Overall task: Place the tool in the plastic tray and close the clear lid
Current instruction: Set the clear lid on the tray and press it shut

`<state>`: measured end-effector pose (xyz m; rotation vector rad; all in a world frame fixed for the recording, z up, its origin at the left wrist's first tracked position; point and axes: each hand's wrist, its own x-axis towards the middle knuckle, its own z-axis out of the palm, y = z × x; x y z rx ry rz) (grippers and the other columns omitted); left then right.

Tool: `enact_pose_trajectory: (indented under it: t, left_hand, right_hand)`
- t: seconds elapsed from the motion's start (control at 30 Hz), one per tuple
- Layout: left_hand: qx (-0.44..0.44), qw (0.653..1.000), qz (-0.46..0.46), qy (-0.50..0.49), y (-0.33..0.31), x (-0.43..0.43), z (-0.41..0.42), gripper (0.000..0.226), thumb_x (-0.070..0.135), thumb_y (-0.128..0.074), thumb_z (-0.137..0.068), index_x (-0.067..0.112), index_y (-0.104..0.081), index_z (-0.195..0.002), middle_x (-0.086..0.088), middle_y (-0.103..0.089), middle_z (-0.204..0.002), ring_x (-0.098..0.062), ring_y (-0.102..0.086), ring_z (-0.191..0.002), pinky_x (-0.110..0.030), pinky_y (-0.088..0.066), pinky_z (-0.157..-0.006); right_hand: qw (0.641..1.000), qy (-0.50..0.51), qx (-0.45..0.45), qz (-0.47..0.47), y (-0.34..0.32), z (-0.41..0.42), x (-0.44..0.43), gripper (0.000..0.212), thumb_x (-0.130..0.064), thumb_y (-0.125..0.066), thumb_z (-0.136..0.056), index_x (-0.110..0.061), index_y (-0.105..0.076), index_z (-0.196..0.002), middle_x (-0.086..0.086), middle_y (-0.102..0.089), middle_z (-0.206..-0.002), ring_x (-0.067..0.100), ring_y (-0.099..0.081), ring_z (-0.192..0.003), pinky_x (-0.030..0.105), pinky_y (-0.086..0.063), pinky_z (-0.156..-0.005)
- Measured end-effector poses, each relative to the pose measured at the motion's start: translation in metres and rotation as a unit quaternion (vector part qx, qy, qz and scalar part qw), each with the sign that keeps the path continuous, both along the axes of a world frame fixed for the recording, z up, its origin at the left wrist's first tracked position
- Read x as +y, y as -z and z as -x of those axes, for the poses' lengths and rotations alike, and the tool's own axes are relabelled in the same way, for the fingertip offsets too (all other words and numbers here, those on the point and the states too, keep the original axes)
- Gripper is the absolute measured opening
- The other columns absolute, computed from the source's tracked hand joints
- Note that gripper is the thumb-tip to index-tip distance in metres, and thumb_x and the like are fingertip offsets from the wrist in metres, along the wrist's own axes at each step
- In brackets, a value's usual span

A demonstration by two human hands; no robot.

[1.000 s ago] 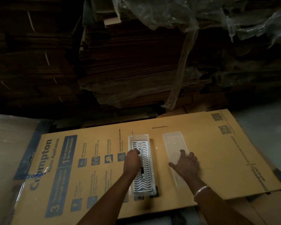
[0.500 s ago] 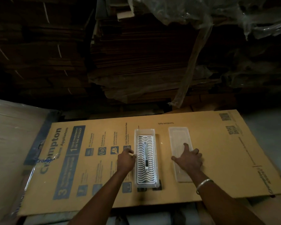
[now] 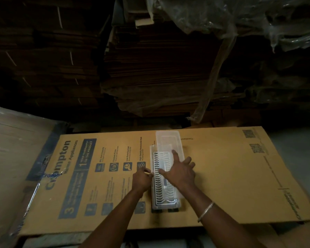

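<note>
A clear plastic tray [image 3: 152,194] with a white wavy insert lies lengthwise on a flattened cardboard box [image 3: 222,176]. Inside it, a thin dark tool [image 3: 165,185] shows just below my right hand. The clear lid [image 3: 167,138] lies skewed over the tray, its far end sticking out past the tray's far edge. My right hand [image 3: 179,171] presses flat on the lid with fingers spread. My left hand [image 3: 141,179] pinches the tray's left rim.
The printed cardboard box serves as the work surface. Stacks of flattened cartons [image 3: 150,68] rise right behind it, with crumpled plastic wrap [image 3: 240,20] hanging overhead. A plastic-wrapped bundle [image 3: 13,158] sits to the left. Bare floor [image 3: 297,145] shows at the right.
My right hand has slid the lid leftwards from beside the tray onto it. My left hand let go of the tool inside the tray and moved to the tray's left rim.
</note>
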<state>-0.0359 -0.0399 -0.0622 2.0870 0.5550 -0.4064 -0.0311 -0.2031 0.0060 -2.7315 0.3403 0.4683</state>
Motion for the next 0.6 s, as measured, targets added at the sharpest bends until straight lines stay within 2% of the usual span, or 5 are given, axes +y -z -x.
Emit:
enact_pose_trajectory:
  t: [0.17, 0.3, 0.37, 0.5, 0.6]
  left_hand:
    - [0.008, 0.998, 0.054, -0.021, 0.037, 0.013, -0.002, 0.015, 0.04, -0.065, -0.086, 0.026, -0.07, -0.084, -0.008, -0.078, -0.089, -0.031, -0.077, -0.084, -0.052, -0.065, -0.075]
    - [0.008, 0.991, 0.126, -0.047, 0.005, 0.012, 0.007, 0.016, 0.022, -0.059, -0.099, 0.012, -0.072, -0.098, -0.01, -0.076, -0.089, -0.028, -0.074, -0.073, -0.042, -0.066, -0.072]
    - [0.025, 0.984, 0.171, -0.053, -0.001, 0.013, 0.01, 0.019, 0.014, -0.054, -0.102, 0.006, -0.071, -0.105, -0.013, -0.073, -0.087, -0.025, -0.069, -0.068, -0.041, -0.062, -0.07]
    - [0.082, 0.971, 0.222, -0.03, -0.012, 0.021, 0.016, 0.031, -0.003, -0.046, -0.095, 0.01, -0.065, -0.116, -0.013, -0.072, -0.084, -0.016, -0.064, -0.054, -0.028, -0.051, -0.053]
    - [0.105, 0.97, 0.218, -0.009, -0.018, 0.024, 0.021, 0.03, 0.003, -0.052, -0.09, 0.015, -0.068, -0.114, -0.011, -0.072, -0.081, -0.02, -0.064, -0.065, -0.031, -0.052, -0.063]
  right_hand:
    - [1.0, -0.013, 0.017, 0.005, 0.003, 0.008, 0.018, 0.112, -0.091, -0.053, -0.066, -0.04, -0.011, -0.156, 0.019, -0.032, -0.137, 0.037, -0.039, -0.118, 0.045, -0.048, -0.087]
    - [0.999, -0.015, 0.036, 0.01, 0.013, 0.012, 0.025, 0.113, -0.09, -0.054, -0.065, -0.041, -0.009, -0.157, 0.02, -0.027, -0.144, 0.038, -0.037, -0.121, 0.047, -0.048, -0.09]
    - [0.998, -0.019, 0.05, 0.015, 0.018, 0.014, 0.028, 0.114, -0.089, -0.056, -0.066, -0.041, -0.008, -0.157, 0.021, -0.026, -0.145, 0.038, -0.037, -0.122, 0.046, -0.047, -0.09]
    - [0.997, -0.019, 0.069, 0.024, 0.025, 0.019, 0.033, 0.117, -0.09, -0.056, -0.065, -0.039, -0.005, -0.158, 0.02, -0.027, -0.142, 0.037, -0.038, -0.12, 0.046, -0.046, -0.091]
    - [0.997, -0.021, 0.067, 0.032, 0.029, 0.02, 0.036, 0.116, -0.088, -0.056, -0.067, -0.038, -0.005, -0.158, 0.02, -0.027, -0.141, 0.037, -0.037, -0.118, 0.046, -0.047, -0.091]
